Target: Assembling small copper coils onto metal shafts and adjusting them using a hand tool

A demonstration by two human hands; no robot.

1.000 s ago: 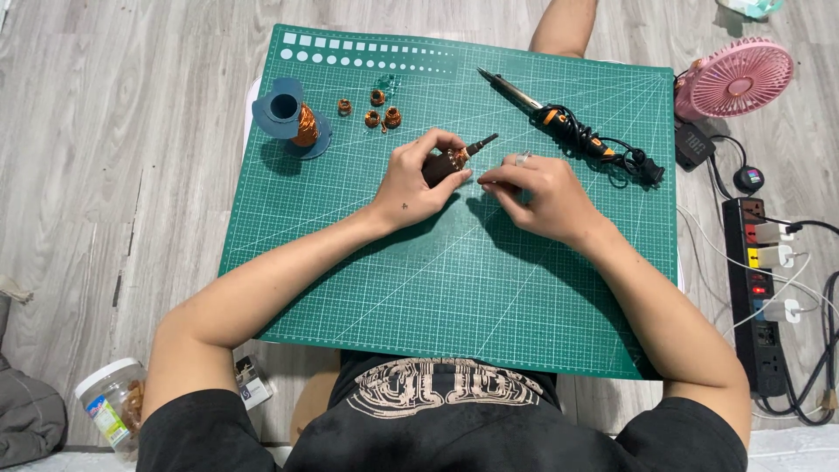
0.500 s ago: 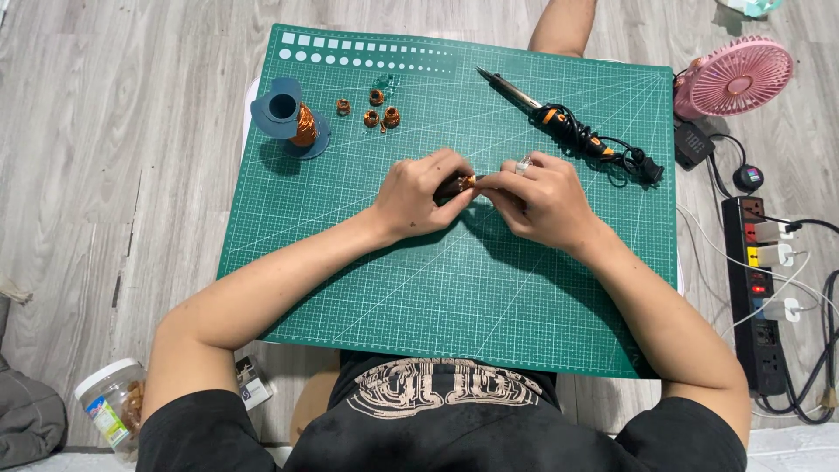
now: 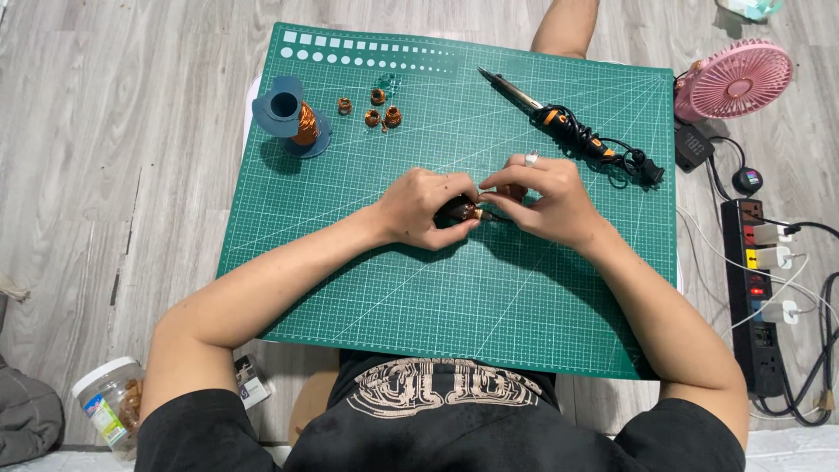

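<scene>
Both hands meet near the middle of the green cutting mat (image 3: 350, 288), which lies on the desk (image 3: 131, 131).

Left hand (image 3: 426, 208): fingers curled tightly around a small dark part with copper winding (image 3: 461, 210). Only the end of the part shows between thumb and fingers; the rest is hidden in the grip, so its full shape cannot be told.

Right hand (image 3: 542, 203): thumb and forefinger pinched narrow at the right end of the same part. Whatever is pinched is too fine to make out; it may be a wire end, but this is uncertain. A ring shows on one finger.

Position of the part: held just above the mat between the two hands, touching both.

Progress, judged from the layout only:
- Four small copper-wound coils (image 3: 377, 109) lie in a loose group near the mat's far edge, apart from the hands. They look like pieces set aside, possibly finished.
- A blue spool of copper wire (image 3: 293, 118) lies tipped on its side left of them, with wire on it.
- The soldering iron (image 3: 559, 118) lies on the mat far right, cord bundled, untouched by either hand; judged not in use at this step.
- The part in hand appears to be the piece being worked.

Off the mat: a pink fan (image 3: 734, 80) and a power strip (image 3: 756, 288) at right, a clear jar (image 3: 107, 404) at lower left.
</scene>
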